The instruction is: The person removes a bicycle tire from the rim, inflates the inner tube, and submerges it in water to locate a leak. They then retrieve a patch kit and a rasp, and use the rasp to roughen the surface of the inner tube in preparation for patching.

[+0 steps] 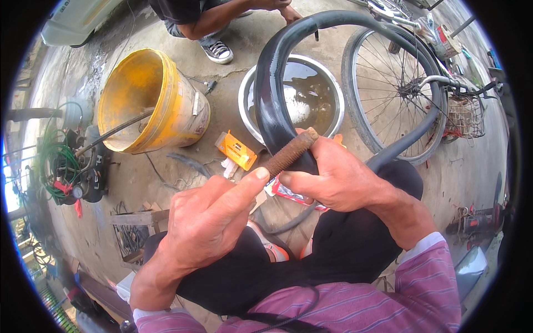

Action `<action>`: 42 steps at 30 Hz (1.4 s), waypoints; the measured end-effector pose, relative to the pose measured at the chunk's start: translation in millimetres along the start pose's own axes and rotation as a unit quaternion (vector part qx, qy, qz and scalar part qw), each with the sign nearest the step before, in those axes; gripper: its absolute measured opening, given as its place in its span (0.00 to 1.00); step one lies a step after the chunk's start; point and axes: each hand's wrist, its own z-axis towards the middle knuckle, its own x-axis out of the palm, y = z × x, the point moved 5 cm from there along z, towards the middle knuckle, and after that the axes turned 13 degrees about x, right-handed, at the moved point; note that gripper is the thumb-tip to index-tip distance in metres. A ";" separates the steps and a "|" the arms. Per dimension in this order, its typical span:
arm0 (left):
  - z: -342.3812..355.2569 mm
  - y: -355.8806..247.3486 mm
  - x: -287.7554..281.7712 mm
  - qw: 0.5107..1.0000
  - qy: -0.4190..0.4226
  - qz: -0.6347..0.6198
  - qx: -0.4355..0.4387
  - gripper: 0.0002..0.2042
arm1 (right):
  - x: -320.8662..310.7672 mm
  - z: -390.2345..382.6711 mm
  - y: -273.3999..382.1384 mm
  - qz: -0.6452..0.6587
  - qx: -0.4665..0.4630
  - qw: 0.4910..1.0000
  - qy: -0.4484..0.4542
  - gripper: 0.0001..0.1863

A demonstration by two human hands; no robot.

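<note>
A rusty threaded rod (291, 152) lies slantwise across a black inner tube (272, 102), touching it. My left hand (205, 222) is closed round the rod's lower end, its thumb pressed along it. Beside the rod's upper end, my right hand (344, 175) grips the tube between thumb and fingers; most of those fingers are hidden underneath. From there the tube loops up, over to the right and back toward my right knee. Behind it stands a round metal basin (243, 102) of murky water. A small orange box (236, 150) lies on the ground left of the tube.
A yellow-stained bucket (186, 111) stands at left, a stick leaning out. Further left are a compressor (97, 172) and coiled green hose (64, 172). A bicycle wheel (348, 77) lies at right. At the top, another person's hand (290, 15) hangs near the tube.
</note>
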 end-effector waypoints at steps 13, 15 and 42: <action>9.9 1.6 6.7 1.000 0.014 -0.005 0.022 0.33 | 11.0 5.6 -7.1 -0.005 -0.048 0.999 -0.011 0.17; 15.9 -1.6 5.2 1.000 0.025 0.002 -0.004 0.29 | 13.6 5.9 -3.9 -0.016 -0.036 0.999 -0.006 0.17; 1.1 5.5 -3.3 0.999 -0.003 0.022 -0.024 0.30 | -5.3 6.1 2.3 0.000 0.087 0.996 -0.001 0.24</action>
